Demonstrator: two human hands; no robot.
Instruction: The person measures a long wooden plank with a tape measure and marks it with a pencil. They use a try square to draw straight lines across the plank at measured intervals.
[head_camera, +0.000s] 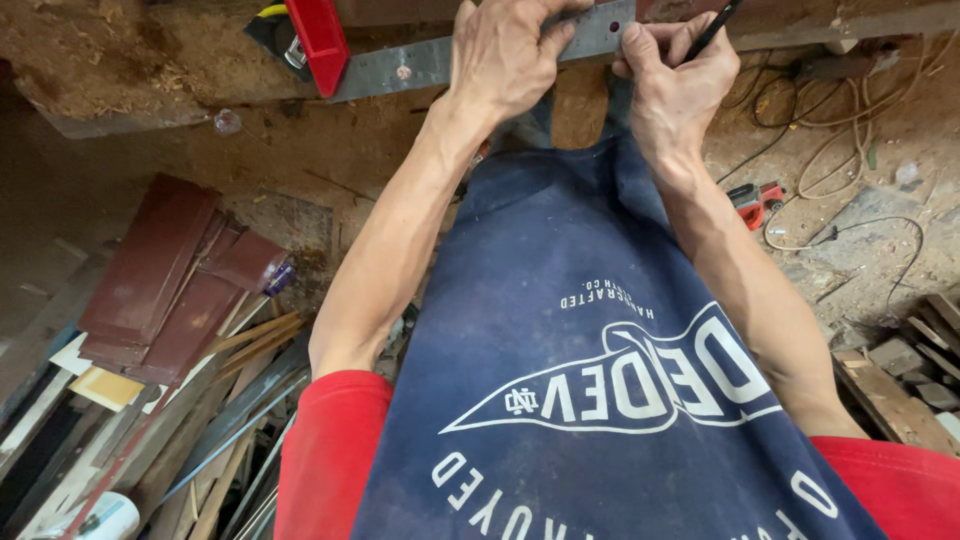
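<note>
Left hand (505, 55) pressing metal ruler (430, 62), right hand (675, 80) gripping pencil (712, 30) (perhaps a pen) — hands close

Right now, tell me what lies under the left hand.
The left hand presses flat on a grey metal ruler with a red stock. The ruler runs out both sides; the stretch beneath the palm is hidden. The right hand holds a dark pen at its edge.

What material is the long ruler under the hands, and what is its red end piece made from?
The ruler looks like metal: flat, grey, dull sheen, with a rivet-like spot. The red end piece seems plastic or painted metal, smooth and glossy. The left hand presses on the ruler.
</note>
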